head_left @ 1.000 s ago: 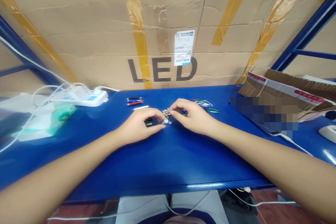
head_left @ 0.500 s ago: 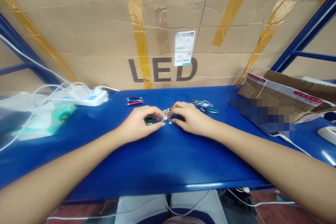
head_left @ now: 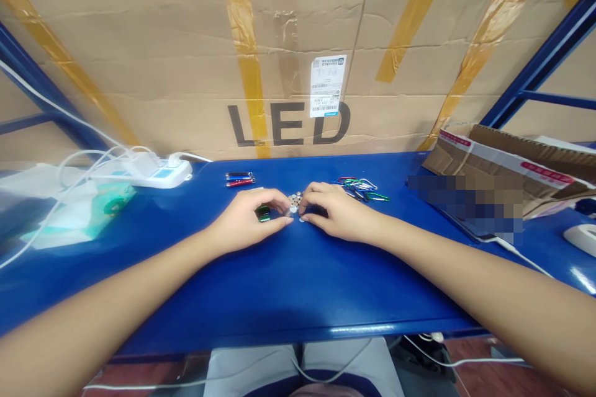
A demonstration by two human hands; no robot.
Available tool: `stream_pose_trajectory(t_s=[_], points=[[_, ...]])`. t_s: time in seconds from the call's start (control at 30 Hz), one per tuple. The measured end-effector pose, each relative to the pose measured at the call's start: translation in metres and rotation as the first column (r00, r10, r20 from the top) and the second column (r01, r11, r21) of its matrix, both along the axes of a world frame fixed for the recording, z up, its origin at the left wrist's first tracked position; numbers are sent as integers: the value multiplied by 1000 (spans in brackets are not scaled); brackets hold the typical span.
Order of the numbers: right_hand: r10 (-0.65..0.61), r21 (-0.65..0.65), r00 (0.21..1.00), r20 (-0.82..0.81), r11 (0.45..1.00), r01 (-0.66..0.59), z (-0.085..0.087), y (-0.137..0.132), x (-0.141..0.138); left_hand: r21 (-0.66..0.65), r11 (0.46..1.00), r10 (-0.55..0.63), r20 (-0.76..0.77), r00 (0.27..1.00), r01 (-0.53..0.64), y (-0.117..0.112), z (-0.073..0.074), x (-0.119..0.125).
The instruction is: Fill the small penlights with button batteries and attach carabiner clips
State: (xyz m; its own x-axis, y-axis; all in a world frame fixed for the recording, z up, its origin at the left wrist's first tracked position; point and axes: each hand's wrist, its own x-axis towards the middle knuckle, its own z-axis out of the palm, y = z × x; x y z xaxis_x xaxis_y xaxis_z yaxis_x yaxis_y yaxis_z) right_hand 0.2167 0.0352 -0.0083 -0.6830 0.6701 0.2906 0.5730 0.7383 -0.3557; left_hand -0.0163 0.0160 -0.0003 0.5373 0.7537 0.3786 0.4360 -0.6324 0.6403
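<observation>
A small heap of silvery round discs (head_left: 295, 200), like coins or button cells, lies on the blue table (head_left: 298, 285) between my hands. My left hand (head_left: 242, 217) curves along the heap's left side, thumb and fingers apart. My right hand (head_left: 338, 211) is cupped at its right side, fingers bent and thumb apart from them. The right thumb tip is at a single disc at the near edge, mostly covering it. Dark green shiny cylinders (head_left: 264, 217) show through the gap of my left hand, partly hidden.
Black, blue and red metal tubes (head_left: 239, 180) lie behind my left hand. Several coloured carabiners (head_left: 363, 189) sit behind my right. A power strip (head_left: 144, 170) and a tissue pack (head_left: 88, 211) are at left; a cardboard box (head_left: 503, 167) and a cabled phone or tablet (head_left: 460, 223) at right.
My right thumb has shifted slightly left and toward me, onto the loose disc at the near edge. The left hand looks unmoved.
</observation>
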Motion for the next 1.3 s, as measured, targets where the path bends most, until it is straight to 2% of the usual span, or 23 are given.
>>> stream_pose_trajectory(t_s=[0.17, 0.27, 0.43, 0.57, 0.7, 0.83, 0.97, 1.03, 1.1, 1.13, 1.2, 1.3], points=[[-53, -63, 997, -60, 997, 49, -3, 1, 0, 8, 1000, 1, 4, 1000, -1, 0, -1, 0], [-61, -36, 977, -203, 998, 55, 0, 0, -1, -3, 1000, -1, 13, 1000, 1, 0, -1, -1], [62, 37, 893, -445, 998, -51, 14, -11, -4, -19, 1000, -2, 28, 1000, 3, 0, 0, 0], [145, 63, 869, -473, 989, -131, 17, -18, -7, 3, 1000, -2, 20, 1000, 2, -1, 2, 1], [153, 56, 869, -470, 988, -144, 15, -17, -7, 21, 1000, -23, 12, 1000, 23, -1, 2, 1], [129, 39, 882, -453, 991, -125, 17, -18, -7, 6, 999, -43, 9, 999, 43, -1, 1, 1], [119, 39, 893, -435, 993, -113, 18, -20, -8, -62, 997, -42, 59, 997, 46, 0, -1, 0], [77, 53, 898, -434, 997, -60, 18, -20, -7, -115, 992, -43, 113, 993, 56, 1, -2, 0], [-26, 63, 917, -398, 996, 56, 18, -16, -4, -156, 985, -44, 155, 987, 69, 1, -3, 0], [-95, 65, 931, -352, 990, 125, 19, -13, -2, -167, 984, -42, 165, 985, 70, 1, -3, 0], [-212, 61, 968, -137, 973, 221, 21, -7, 6, -172, 983, -36, 160, 986, 64, 1, -4, 0], [-312, -24, 944, 106, 948, 316, 27, 0, 18, -170, 984, -27, 134, 991, 50, 1, -4, 0]])
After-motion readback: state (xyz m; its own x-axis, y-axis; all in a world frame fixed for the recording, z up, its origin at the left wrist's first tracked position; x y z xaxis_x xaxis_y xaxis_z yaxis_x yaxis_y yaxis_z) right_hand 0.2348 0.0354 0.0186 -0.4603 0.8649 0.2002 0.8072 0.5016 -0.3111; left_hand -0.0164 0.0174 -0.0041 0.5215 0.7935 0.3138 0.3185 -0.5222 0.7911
